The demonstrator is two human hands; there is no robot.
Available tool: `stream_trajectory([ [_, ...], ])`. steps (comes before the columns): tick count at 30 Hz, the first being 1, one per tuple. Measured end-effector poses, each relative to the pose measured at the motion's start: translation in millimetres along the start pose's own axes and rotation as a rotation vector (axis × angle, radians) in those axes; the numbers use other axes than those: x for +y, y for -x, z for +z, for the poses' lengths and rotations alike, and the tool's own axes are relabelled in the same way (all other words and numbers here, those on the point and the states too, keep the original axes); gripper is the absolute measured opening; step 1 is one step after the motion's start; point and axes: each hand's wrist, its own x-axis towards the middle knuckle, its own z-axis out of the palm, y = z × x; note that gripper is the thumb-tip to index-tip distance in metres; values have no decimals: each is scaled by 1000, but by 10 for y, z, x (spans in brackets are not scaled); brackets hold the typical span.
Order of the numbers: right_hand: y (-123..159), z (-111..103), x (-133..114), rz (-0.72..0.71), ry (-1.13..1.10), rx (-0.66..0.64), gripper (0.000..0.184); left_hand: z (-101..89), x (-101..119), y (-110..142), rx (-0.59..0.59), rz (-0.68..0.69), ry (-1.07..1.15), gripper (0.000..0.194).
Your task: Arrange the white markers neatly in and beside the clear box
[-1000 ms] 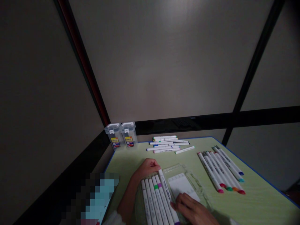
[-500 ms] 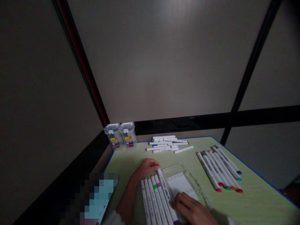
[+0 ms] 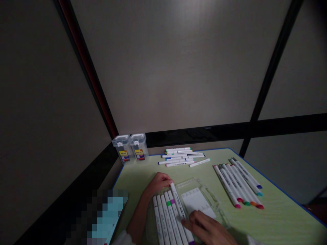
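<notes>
An open clear plastic case (image 3: 184, 184) lies at the table's near edge with a row of white markers (image 3: 165, 217) side by side in its left half. At the row's right end, one white marker (image 3: 177, 200) with dark print and a purple tip sits a little higher than the others. My left hand (image 3: 159, 182) is closed, fingertips at this marker's far end. My right hand (image 3: 206, 228) has its fingers curled, the index finger reaching onto the same marker lower down. A white card (image 3: 198, 200) lies in the case's right half, partly behind my right hand.
Loose white markers (image 3: 181, 157) are piled at the table's back. More markers with coloured ends (image 3: 237, 187) lie side by side on the right. Two lidded clear boxes (image 3: 138, 146) stand at the back left corner. Walls rise behind and left of the green table (image 3: 278, 217).
My right index finger has shifted slightly left along the purple-tipped marker. My left hand stays at its far end. The whole view has drifted a little.
</notes>
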Motion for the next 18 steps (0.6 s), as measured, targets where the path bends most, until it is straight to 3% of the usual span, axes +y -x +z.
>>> stream_trajectory([
  [7,22,0,-7,-14,12,-30,35,5,59,17,-20,-28,20,24],
  [18,-2,-40,-36,-1,-41,90,36,18,75,27,-13,-39,-42,28],
])
